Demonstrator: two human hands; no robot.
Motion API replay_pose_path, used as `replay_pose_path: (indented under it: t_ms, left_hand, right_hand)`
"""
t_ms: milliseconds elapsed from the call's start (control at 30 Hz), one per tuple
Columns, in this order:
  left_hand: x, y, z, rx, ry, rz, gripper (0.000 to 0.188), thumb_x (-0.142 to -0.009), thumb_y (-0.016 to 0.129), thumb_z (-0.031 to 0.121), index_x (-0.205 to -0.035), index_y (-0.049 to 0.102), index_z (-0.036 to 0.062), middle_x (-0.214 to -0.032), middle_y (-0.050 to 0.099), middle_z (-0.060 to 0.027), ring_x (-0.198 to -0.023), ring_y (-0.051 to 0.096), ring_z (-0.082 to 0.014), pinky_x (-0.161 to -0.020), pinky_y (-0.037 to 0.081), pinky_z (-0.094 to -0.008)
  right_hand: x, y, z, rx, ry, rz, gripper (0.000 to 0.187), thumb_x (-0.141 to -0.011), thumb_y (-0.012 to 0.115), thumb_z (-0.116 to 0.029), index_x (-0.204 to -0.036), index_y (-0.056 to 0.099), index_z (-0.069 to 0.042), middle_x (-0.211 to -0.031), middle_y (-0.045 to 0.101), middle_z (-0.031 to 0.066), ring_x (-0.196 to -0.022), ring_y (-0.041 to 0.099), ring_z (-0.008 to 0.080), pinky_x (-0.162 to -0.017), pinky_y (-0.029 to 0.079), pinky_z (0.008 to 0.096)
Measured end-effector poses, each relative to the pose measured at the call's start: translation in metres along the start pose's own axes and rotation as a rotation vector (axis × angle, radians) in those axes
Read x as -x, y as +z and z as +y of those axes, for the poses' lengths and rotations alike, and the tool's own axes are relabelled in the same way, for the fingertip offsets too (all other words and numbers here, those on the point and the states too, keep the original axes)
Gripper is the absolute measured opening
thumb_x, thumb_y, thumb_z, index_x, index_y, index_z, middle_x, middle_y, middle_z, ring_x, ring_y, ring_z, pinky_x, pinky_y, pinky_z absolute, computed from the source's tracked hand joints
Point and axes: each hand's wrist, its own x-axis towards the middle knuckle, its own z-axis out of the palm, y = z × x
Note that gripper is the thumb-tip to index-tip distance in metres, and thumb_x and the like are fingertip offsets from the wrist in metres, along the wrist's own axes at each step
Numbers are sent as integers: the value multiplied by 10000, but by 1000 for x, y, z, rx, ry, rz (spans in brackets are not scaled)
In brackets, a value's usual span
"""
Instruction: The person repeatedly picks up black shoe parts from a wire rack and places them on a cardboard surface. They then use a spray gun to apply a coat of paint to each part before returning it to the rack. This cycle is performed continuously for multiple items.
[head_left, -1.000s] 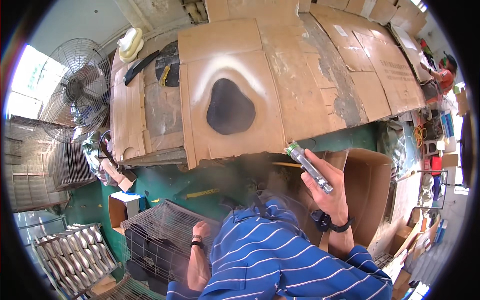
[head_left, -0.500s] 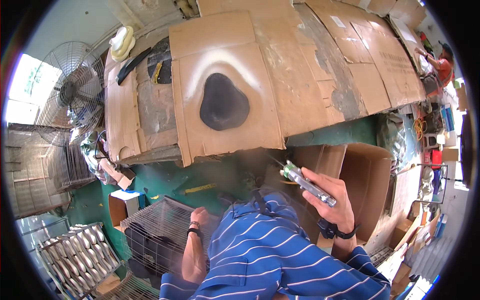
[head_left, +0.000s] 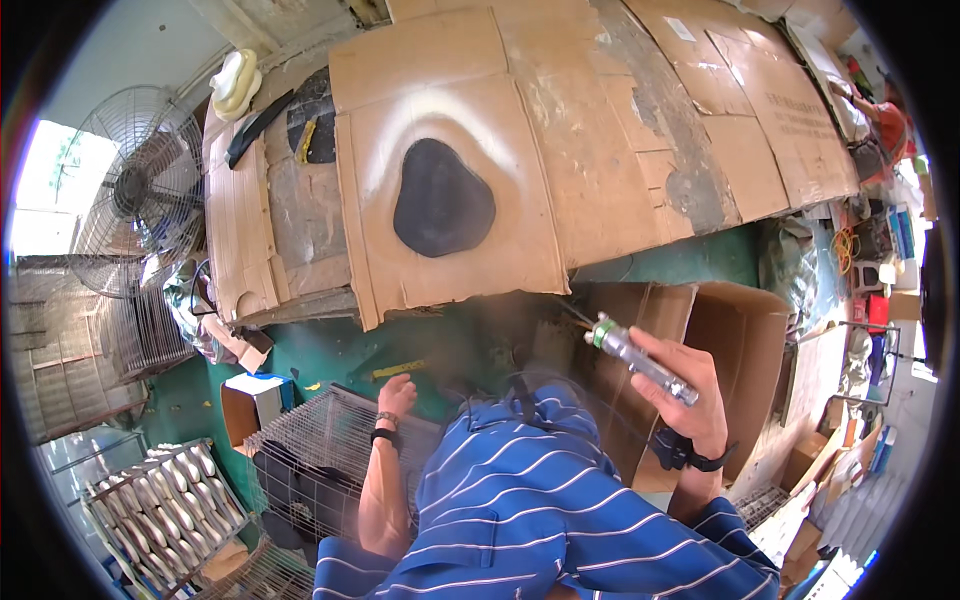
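My right hand [head_left: 690, 385] is closed around a silver spray gun [head_left: 640, 360] with a green ring near its front. The gun is tilted, its front end toward the bench's near edge. My left hand [head_left: 398, 394] is curled into a loose fist beside a wire cage [head_left: 330, 440], and nothing shows in it. On the bench ahead, a dark, rounded triangular pad [head_left: 443, 198] lies flat on a cardboard sheet [head_left: 520, 240]. A whitish sprayed band arcs around the pad's far side.
An open cardboard box [head_left: 740, 370] stands right of my body. At far left is a large fan [head_left: 140, 190]; a rack of pale, elongated pieces [head_left: 165, 510] sits lower left. A black strip [head_left: 262, 128] lies on the bench. A person in red [head_left: 890, 130] is at far right.
My right hand has moved a little right with the spray gun. My left hand has risen slightly away from the cage. The pad stays in place on the cardboard.
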Motion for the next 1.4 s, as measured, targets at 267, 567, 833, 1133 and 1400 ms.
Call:
replay_pose_path:
  t_ms: [267, 567, 833, 1133, 1400]
  left_hand:
    - [-60, 53, 163, -38, 338, 124, 254, -922, 667, 146, -1154, 677, 44, -881, 697, -55, -746, 678, -129, -617, 552, -268]
    - [-133, 109, 278, -447, 458, 629, 282, -821, 749, 257, -1084, 692, 172, -974, 684, -66, -949, 665, -280, -819, 533, -426]
    - [-119, 118, 296, -581, 386, 685, 325, -753, 822, 237, -1051, 694, 208, -1021, 616, -56, -948, 650, -282, -818, 531, -426]
    - [-113, 120, 304, -572, 377, 691, 286, -748, 816, 199, -1012, 704, 193, -1012, 623, -59, -950, 648, -278, -823, 530, -413]
    - [-112, 123, 313, -489, 471, 732, 273, -741, 787, 148, -1002, 711, 173, -1004, 620, -84, -962, 639, -297, -862, 525, -406]
  right_hand:
    - [1, -18, 12, -7, 60, -30, 521, -786, 754, -4, -1293, 634, -12, -944, 709, 143, -754, 664, 210, -707, 511, 289]
    - [5, -34, 17, -52, 116, 181, 515, -748, 728, -9, -1251, 636, 47, -874, 671, 153, -733, 634, 213, -684, 486, 286]
    - [10, -35, 24, -152, 170, 247, 517, -752, 748, -19, -1254, 637, 39, -841, 662, 152, -705, 638, 219, -662, 487, 284]
    - [3, -40, 25, -83, 100, 61, 580, -704, 761, 44, -1270, 641, 0, -862, 676, 158, -695, 644, 242, -643, 487, 297]
    - [3, -32, 26, -109, 154, 144, 562, -735, 747, 42, -1283, 629, 5, -904, 675, 169, -744, 656, 246, -693, 503, 297]
